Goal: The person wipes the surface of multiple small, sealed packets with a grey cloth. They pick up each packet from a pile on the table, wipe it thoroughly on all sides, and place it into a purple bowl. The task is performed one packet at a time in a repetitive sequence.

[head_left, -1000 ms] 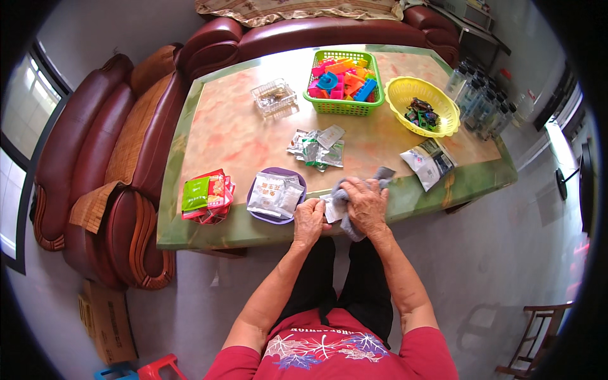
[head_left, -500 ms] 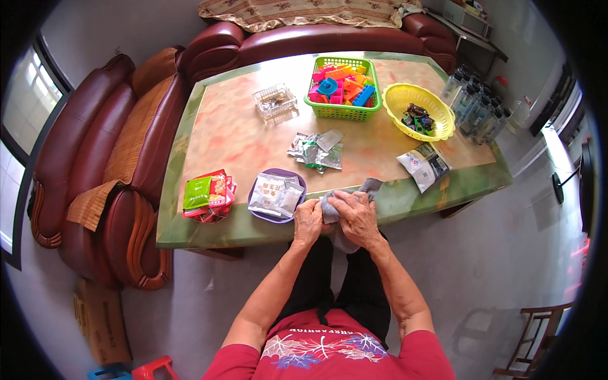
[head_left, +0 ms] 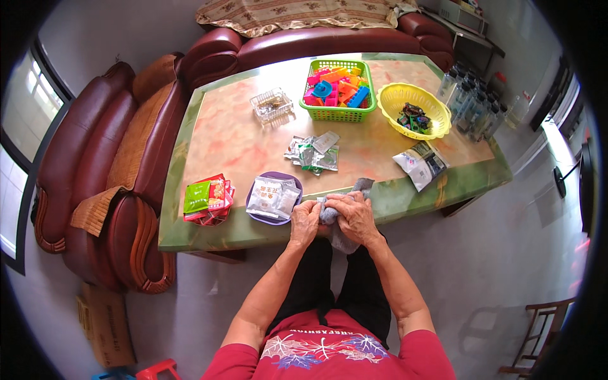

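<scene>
A grey cloth (head_left: 343, 242) is bunched at the table's front edge, with its lower end hanging over the side. My right hand (head_left: 354, 218) presses and grips it from above, fingers curled over the folds. Against the cloth's left side, my left hand (head_left: 305, 221) is closed, its fingertips pinching at the cloth's edge; what lies under them is partly hidden. Just left of that hand is a purple tray (head_left: 274, 222) of white packets (head_left: 271, 197). Farther left lies a pile of red packets with a green one (head_left: 197, 197) on top.
On the marble-topped table (head_left: 215, 145) are silver-green sachets (head_left: 311, 154), a clear box (head_left: 272, 107), a green basket (head_left: 339, 114) of colourful blocks, a yellow bowl (head_left: 396, 101) of small items and a white-black bag (head_left: 420, 166). Bottles (head_left: 472, 107) cluster at right. Red sofas (head_left: 316, 47) stand behind and left.
Both hands stay on the cloth at the table edge, with the right fingers shifting slightly over its folds. The whole view has moved a little.
</scene>
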Demonstrator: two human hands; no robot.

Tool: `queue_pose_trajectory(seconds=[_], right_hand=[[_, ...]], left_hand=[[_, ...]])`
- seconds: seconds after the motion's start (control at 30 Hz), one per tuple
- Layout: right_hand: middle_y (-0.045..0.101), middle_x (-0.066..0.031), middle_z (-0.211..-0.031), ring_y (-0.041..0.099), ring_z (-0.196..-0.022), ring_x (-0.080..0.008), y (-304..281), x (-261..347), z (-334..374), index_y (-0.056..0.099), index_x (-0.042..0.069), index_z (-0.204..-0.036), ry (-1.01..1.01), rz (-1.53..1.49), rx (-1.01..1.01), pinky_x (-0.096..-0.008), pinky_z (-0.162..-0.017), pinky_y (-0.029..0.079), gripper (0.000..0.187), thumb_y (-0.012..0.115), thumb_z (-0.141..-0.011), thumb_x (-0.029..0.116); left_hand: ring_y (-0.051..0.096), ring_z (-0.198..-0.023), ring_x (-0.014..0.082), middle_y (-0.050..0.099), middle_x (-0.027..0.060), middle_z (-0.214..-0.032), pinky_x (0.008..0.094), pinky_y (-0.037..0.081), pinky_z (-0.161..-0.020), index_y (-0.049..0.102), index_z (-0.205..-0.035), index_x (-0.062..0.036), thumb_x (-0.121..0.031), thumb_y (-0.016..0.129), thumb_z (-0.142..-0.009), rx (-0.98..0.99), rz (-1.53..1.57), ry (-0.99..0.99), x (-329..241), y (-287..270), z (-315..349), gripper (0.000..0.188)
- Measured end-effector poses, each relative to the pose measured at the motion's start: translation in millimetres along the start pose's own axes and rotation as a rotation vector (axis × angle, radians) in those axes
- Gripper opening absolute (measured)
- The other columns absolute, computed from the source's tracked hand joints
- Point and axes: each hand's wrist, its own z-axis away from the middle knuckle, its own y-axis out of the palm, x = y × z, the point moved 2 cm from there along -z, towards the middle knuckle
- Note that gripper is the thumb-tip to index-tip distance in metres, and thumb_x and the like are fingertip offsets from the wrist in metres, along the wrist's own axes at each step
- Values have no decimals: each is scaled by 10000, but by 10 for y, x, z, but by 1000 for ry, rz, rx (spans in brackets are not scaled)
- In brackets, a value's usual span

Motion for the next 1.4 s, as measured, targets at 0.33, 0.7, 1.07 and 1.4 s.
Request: queue_pose_trajectory(seconds=[0.33, 0.7, 1.07, 1.4], right_hand=[[572, 56, -1289, 492, -1157, -274, -211, -381, 85, 654, 242, -1155, 307, 343, -100, -531, -891, 432, 353, 598, -818, 155], [567, 68, -1286, 486, -1156, -252, -255, -504, 130, 633, 235, -1170, 372, 335, -168, -515, -891, 429, 372, 620, -809, 147], [568, 81, -1278, 481, -1154, -235, -246, -468, 137, 632, 250, -1167, 361, 361, -188, -474, -874, 419, 405, 646, -776, 145], [588, 73, -1251, 497, -1125, -233, -250, -467, 137, 649, 234, -1135, 351, 366, -234, -464, -861, 411, 378, 644, -766, 148]], left_hand=[[609, -610, 96, 670, 56, -736, 276, 541, -481, 663, -870, 37, -159, 655, -901, -21, 97, -85, -207, 88, 113, 198], [566, -600, 70, 653, 31, -742, 258, 474, -531, 683, -991, -8, -100, 668, -905, -443, -40, 241, -563, -533, 224, 127], [593, -908, 281, 623, 75, -933, 398, 508, -789, 672, -911, -78, 1, 705, -753, -434, -737, 775, -596, -683, 237, 180], [542, -1062, 264, 604, 53, -1056, 443, 393, -953, 665, -961, -116, -100, 660, -697, -254, -939, 593, -675, -701, 390, 264]])
